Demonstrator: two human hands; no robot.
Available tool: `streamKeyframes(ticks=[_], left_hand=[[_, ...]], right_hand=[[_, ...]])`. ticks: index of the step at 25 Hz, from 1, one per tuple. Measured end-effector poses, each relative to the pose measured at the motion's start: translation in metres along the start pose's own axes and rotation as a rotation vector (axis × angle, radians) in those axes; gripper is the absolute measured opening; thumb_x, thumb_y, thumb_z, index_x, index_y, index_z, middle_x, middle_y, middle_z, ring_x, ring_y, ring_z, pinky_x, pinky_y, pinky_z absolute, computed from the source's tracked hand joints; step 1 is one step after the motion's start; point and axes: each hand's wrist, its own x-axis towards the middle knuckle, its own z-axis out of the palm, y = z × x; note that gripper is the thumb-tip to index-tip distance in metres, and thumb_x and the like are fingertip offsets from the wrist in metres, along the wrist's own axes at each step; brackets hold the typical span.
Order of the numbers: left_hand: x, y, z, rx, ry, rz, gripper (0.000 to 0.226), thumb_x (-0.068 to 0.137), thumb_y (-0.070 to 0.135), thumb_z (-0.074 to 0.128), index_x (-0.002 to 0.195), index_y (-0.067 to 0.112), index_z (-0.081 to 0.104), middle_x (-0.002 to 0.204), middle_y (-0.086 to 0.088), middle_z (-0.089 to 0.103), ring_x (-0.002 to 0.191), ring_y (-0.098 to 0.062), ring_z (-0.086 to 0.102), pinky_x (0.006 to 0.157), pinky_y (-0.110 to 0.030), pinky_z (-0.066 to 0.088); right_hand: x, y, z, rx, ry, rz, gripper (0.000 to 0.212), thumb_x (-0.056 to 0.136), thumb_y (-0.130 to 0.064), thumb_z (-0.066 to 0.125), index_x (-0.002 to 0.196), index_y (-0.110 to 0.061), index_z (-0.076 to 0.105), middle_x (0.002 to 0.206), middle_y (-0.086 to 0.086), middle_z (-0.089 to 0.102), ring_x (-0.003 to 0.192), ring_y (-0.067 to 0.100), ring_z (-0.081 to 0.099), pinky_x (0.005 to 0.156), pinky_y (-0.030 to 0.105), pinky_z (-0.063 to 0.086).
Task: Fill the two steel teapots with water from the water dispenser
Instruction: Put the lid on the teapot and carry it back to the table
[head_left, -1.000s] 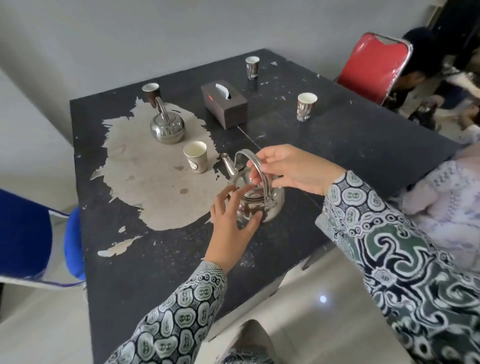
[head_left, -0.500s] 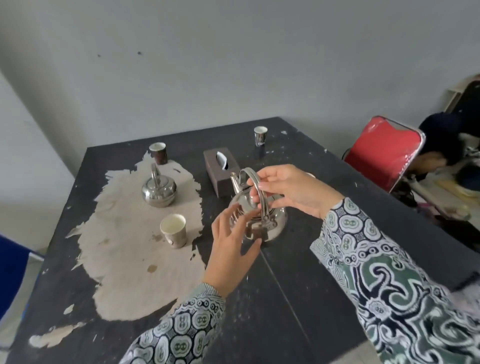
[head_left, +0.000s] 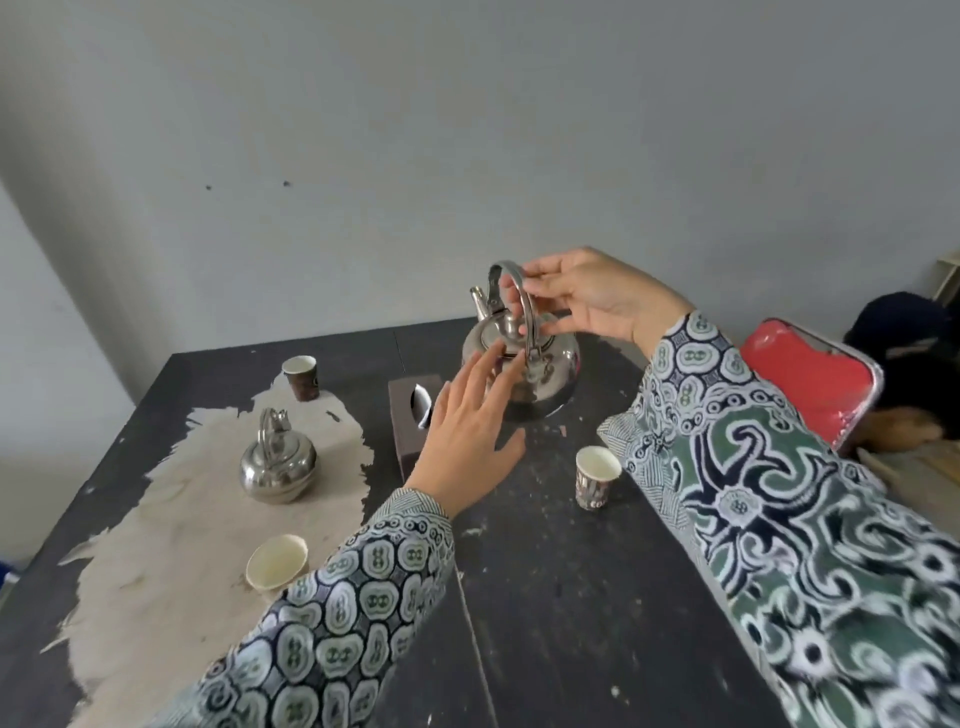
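A steel teapot (head_left: 550, 376) hangs in the air above the black table (head_left: 571, 597), its lid on and its spout pointing away to the left. My right hand (head_left: 592, 299) grips the top of its arched handle. My left hand (head_left: 467, 441) is spread open just in front of the pot's left side, fingertips near or touching its body. The second steel teapot (head_left: 278, 462) stands on the worn pale patch at the table's left, lid on, handle upright. No water dispenser is in view.
A brown tissue box (head_left: 410, 421) sits behind my left hand. Paper cups stand at the back left (head_left: 301, 376), front left (head_left: 275, 564) and centre right (head_left: 597, 478). A red chair (head_left: 810, 384) and a seated person (head_left: 904, 338) are at the right.
My right hand has lifted the teapot off the table and higher up. My left hand stayed open beside it. The camera view has tilted upward.
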Motion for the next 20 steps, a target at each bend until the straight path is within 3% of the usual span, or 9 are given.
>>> streamKeyframes(ticks=[7, 10, 15, 20], left_hand=[[0.104, -0.026, 0.048, 0.075, -0.169, -0.100, 0.073, 0.087, 0.019, 0.049, 0.146, 0.028, 0.008, 0.158, 0.006, 0.001, 0.145, -0.016, 0.001, 0.117, -0.049, 0.018], [0.125, -0.044, 0.096, 0.107, -0.302, -0.199, 0.076, 0.087, 0.018, 0.048, 0.146, 0.031, 0.003, 0.158, 0.009, -0.007, 0.145, -0.016, -0.001, 0.117, -0.048, 0.017], [0.136, -0.074, 0.176, 0.133, -0.518, -0.374, 0.077, 0.087, 0.015, 0.046, 0.145, 0.037, -0.002, 0.157, 0.006, -0.013, 0.145, -0.020, -0.002, 0.118, -0.048, 0.015], [0.139, -0.095, 0.230, 0.140, -0.649, -0.408, 0.073, 0.090, 0.017, 0.042, 0.145, 0.040, -0.001, 0.157, 0.006, -0.013, 0.145, -0.021, 0.000, 0.118, -0.045, 0.012]], right_hand=[[0.095, 0.029, -0.089, -0.007, -0.070, 0.134, 0.023, 0.091, -0.001, 0.042, 0.106, -0.004, 0.059, 0.091, 0.006, 0.066, 0.076, 0.012, 0.068, 0.061, 0.027, 0.059], [0.135, 0.078, -0.118, -0.007, -0.116, 0.244, 0.023, 0.091, 0.001, 0.042, 0.105, -0.007, 0.058, 0.094, 0.007, 0.067, 0.080, 0.013, 0.068, 0.060, 0.027, 0.057], [0.186, 0.175, -0.145, -0.006, -0.195, 0.421, 0.024, 0.091, 0.002, 0.042, 0.109, -0.006, 0.055, 0.096, 0.008, 0.068, 0.089, 0.018, 0.066, 0.077, 0.035, 0.053], [0.208, 0.246, -0.162, 0.054, -0.221, 0.515, 0.022, 0.092, -0.003, 0.044, 0.110, -0.002, 0.056, 0.094, 0.010, 0.069, 0.086, 0.019, 0.067, 0.077, 0.033, 0.055]])
